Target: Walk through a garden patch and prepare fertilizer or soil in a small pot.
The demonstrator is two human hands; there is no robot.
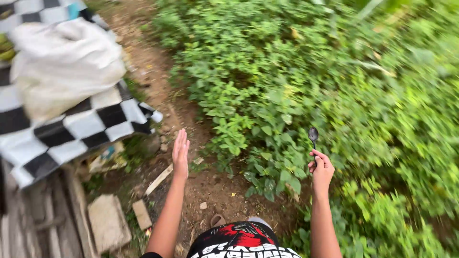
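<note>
**Fingers pinch a spoon over the greenery**

The fingers (316, 155) of the right hand (321, 169) are curled in and pinched on the handle of a small dark spoon (313, 135), which stands upright with its bowl at the top. The spoon is held in the air in front of the low green plants (267, 91) that fill the right side of the ground, above the leaves at the edge of the dirt path (201, 181).

The left hand (180, 154) is open and flat, fingers straight and close together, pointing away from the person. It holds nothing and touches nothing; it hangs over the path, with a thin pale strip of wood (158, 179) lying on the soil just below and left of it.

Further left, a black-and-white checked cloth (81, 129) is spread out, and a lumpy off-white sack (62, 67) rests on top of it. Below the cloth's near edge lie a flat stone slab (107, 222) and a small brick (141, 214) on the ground, beside some weathered planks (33, 215) at the left edge. A sandalled foot (217, 220) shows on the soil near the bottom, above the person's red, black and white printed clothing (239, 241).
</note>
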